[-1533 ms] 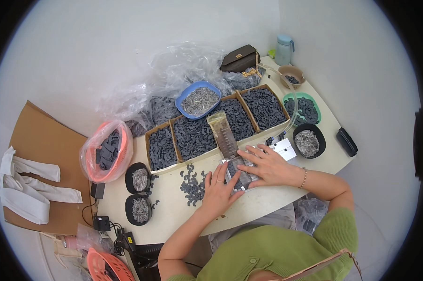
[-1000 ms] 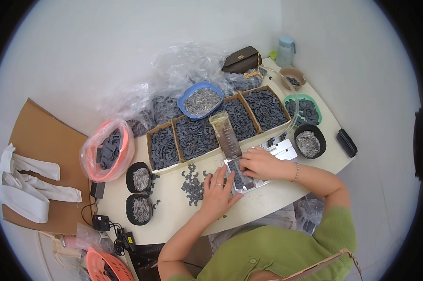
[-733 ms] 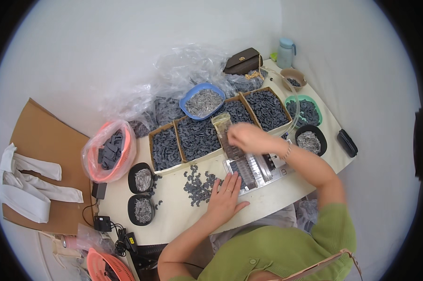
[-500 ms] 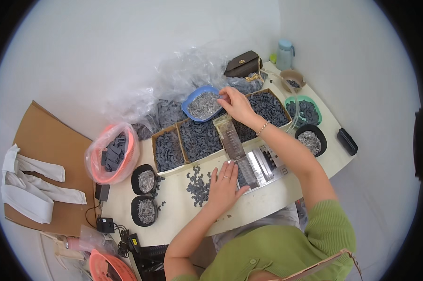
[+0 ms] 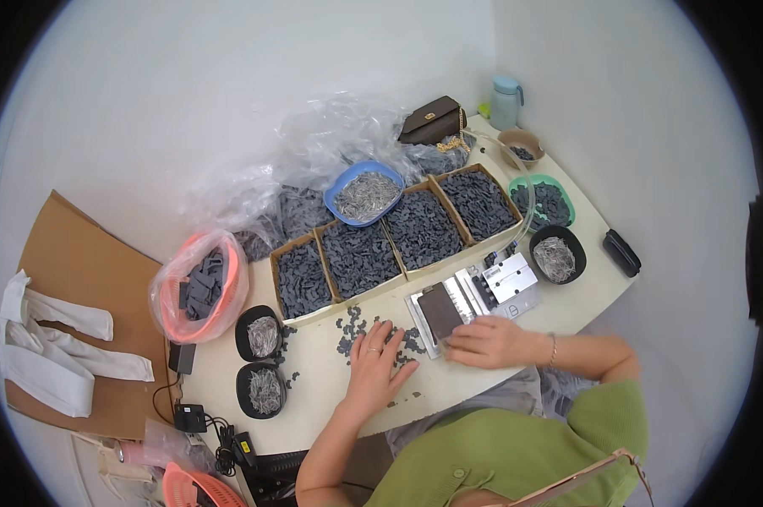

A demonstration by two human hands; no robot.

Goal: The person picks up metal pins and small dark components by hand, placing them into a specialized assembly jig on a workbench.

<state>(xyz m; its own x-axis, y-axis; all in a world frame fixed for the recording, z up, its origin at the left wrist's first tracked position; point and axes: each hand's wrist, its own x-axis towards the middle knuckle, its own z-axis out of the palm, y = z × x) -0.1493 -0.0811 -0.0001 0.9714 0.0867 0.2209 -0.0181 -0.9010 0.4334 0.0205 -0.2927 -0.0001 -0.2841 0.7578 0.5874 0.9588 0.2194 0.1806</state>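
My left hand (image 5: 374, 365) is open, its fingers spread on a loose pile of small dark curved pieces (image 5: 353, 328) on the table. To its right, my right hand (image 5: 489, 341) has its fingers together, closed at the near right corner of a flat brown plate (image 5: 440, 312). Under that plate is a silvery metal fixture (image 5: 418, 324), joined on the right by a metal block (image 5: 511, 278) with dark fittings. The fingertips of my right hand are partly hidden, so their exact grip is unclear.
Behind the pile stands a divided cardboard box (image 5: 411, 273) of dark pieces, with a blue tray (image 5: 334, 211) of metal pins at its back edge. Black bowls (image 5: 245, 347) (image 5: 579, 264) hold more pins. A lined orange basket (image 5: 245, 272) is left; a clear tube (image 5: 530, 196) curves at right.
My right hand has come back from the blue tray to the fixture. The see-through slotted piece leaning on the box is gone from there; a brown plate now lies on the fixture. My left hand moved left.
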